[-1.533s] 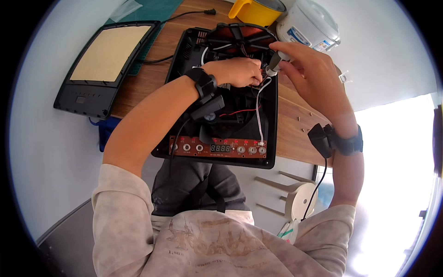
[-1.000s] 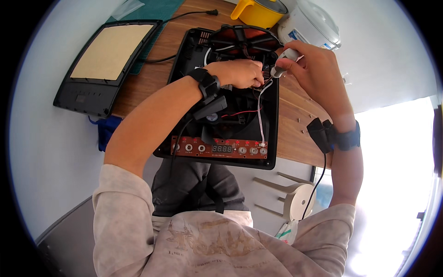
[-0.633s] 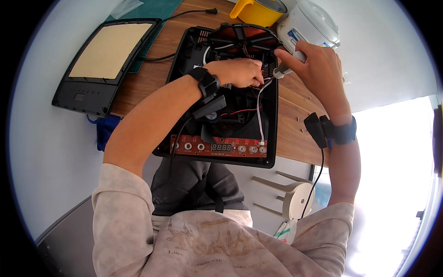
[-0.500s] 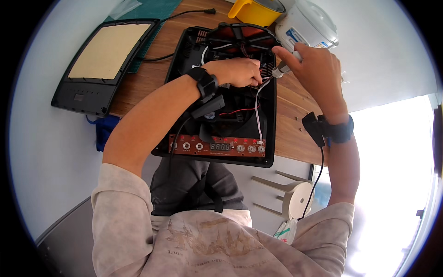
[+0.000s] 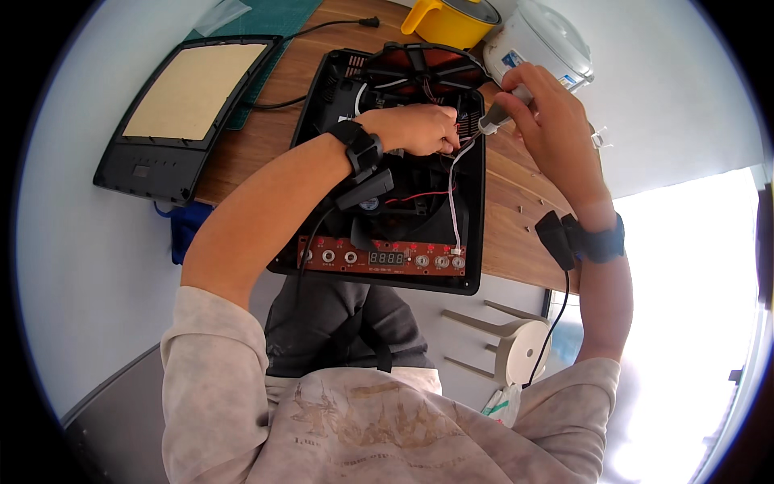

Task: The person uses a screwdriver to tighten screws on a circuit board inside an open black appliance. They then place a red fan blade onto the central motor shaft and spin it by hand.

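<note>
In front of me lies the opened black base (image 5: 474, 258) of an induction cooker. My left hand (image 5: 421, 129) reaches inside it, fingers pinched together near its right side; what they hold is hidden. A grey and white screwdriver (image 5: 493, 121) is in my right hand (image 5: 558, 137), tilted down toward my left fingertips. Its tip cannot be made out. Close by, a white ribbon cable (image 5: 453, 194) runs to the brown control board (image 5: 387, 258) along the near edge. The round coil (image 5: 421, 66) stands tilted up at the far end.
The cooker's top panel (image 5: 189, 93) lies at left, partly over a green cutting mat (image 5: 278, 52). A power plug (image 5: 369, 22), yellow pot (image 5: 455, 24) and white lidded appliance (image 5: 544, 40) stand behind. Small screws (image 5: 520, 208) dot the wooden table at right; a stool (image 5: 524, 351) is below.
The fingers of my right hand have shifted on the screwdriver handle, with the thumb now bent lower. My left hand stays in place; the whole view has moved slightly.
</note>
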A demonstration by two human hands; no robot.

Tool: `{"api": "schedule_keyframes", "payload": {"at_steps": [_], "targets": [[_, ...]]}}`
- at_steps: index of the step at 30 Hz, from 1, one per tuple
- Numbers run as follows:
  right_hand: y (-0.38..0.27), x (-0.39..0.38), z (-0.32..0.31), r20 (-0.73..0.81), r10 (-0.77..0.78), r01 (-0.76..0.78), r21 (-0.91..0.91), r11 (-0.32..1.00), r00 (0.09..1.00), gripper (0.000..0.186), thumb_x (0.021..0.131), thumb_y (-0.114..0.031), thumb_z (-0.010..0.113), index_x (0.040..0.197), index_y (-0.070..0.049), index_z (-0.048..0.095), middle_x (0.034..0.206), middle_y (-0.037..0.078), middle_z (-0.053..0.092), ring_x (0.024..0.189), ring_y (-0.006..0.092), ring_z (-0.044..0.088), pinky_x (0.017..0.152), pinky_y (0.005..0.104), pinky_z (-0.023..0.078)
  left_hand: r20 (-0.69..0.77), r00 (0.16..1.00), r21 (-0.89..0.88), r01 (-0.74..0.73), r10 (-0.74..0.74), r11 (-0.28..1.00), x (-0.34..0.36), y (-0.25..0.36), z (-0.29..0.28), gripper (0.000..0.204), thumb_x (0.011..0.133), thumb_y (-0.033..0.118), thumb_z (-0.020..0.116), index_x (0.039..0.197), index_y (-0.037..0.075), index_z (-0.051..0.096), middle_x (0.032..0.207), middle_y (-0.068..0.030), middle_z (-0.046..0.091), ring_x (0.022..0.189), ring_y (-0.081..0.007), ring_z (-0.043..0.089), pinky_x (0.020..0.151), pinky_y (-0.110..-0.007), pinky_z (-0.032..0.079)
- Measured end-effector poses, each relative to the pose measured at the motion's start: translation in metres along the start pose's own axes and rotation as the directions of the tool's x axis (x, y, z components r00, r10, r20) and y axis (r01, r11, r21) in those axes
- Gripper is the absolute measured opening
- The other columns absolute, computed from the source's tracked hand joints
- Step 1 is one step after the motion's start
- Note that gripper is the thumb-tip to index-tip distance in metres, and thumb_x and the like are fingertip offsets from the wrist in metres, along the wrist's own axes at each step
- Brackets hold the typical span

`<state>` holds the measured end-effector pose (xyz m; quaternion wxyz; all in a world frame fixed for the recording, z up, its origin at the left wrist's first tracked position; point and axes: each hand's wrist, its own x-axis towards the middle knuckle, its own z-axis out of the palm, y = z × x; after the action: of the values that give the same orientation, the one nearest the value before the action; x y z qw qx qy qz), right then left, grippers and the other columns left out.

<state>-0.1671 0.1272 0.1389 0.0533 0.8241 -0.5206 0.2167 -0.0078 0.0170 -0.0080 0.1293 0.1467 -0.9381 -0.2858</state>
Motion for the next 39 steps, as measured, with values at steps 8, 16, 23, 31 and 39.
{"api": "schedule_keyframes", "payload": {"at_steps": [8, 16, 23, 31, 39], "targets": [[0.005, -0.001, -0.008, 0.119, -0.029, 0.013, 0.131, 0.991, 0.993, 0.031, 0.092, 0.001, 0.062, 0.121, -0.004, 0.067, 0.102, 0.015, 0.072, 0.081, 0.0258, 0.074, 0.074, 0.0353, 0.056, 0.008, 1.000, -0.010, -0.011, 0.011, 1.000, 0.000, -0.001, -0.001, 0.021, 0.097, 0.016, 0.066, 0.113, 0.008, 0.075, 0.111, -0.0115, 0.059, 0.106, -0.0301, 0.061, 0.093, -0.038, 0.047], [0.014, 0.006, -0.007, 0.076, -0.018, 0.018, 0.006, 1.000, 0.997, 0.024, 0.095, 0.001, 0.060, 0.118, -0.001, 0.066, 0.080, 0.012, 0.075, 0.076, 0.0209, 0.077, 0.070, 0.0294, 0.056, 0.000, 1.000, -0.029, -0.010, 0.010, 1.000, 0.002, -0.005, 0.003, 0.020, 0.096, 0.014, 0.067, 0.113, 0.008, 0.075, 0.111, -0.0119, 0.059, 0.106, -0.0301, 0.062, 0.092, -0.038, 0.048], [0.020, 0.005, -0.006, 0.065, 0.191, -0.186, -0.077, 0.979, 0.979, 0.034, 0.092, -0.036, 0.076, 0.089, -0.003, 0.071, 0.064, 0.012, 0.068, 0.060, 0.0288, 0.069, 0.059, 0.0347, 0.052, -0.004, 1.000, -0.050, 0.029, -0.030, 0.998, 0.002, -0.007, 0.005, 0.023, 0.094, 0.008, 0.066, 0.116, 0.008, 0.075, 0.113, -0.0117, 0.059, 0.106, -0.0296, 0.062, 0.093, -0.037, 0.048], [0.009, 0.006, -0.003, 0.004, 0.227, -0.195, -0.501, 0.843, 0.974, 0.063, 0.095, -0.062, 0.060, 0.076, -0.003, 0.069, 0.053, 0.011, 0.060, 0.053, 0.0311, 0.065, 0.053, 0.0388, 0.051, -0.018, 1.000, -0.030, 0.010, -0.011, 1.000, 0.001, -0.006, 0.004, 0.029, 0.091, 0.003, 0.066, 0.118, 0.008, 0.074, 0.112, -0.0126, 0.058, 0.107, -0.0311, 0.061, 0.094, -0.038, 0.048], [0.012, -0.001, 0.000, -0.054, -0.139, 0.118, -0.291, 0.949, 0.989, 0.031, 0.101, -0.031, 0.061, 0.095, -0.002, 0.068, 0.086, 0.012, 0.071, 0.066, 0.0303, 0.067, 0.064, 0.0372, 0.054, -0.012, 1.000, -0.010, 0.015, -0.015, 1.000, 0.000, -0.002, 0.003, 0.030, 0.091, 0.003, 0.066, 0.120, 0.008, 0.074, 0.113, -0.0125, 0.058, 0.109, -0.0311, 0.061, 0.094, -0.038, 0.048]]}}
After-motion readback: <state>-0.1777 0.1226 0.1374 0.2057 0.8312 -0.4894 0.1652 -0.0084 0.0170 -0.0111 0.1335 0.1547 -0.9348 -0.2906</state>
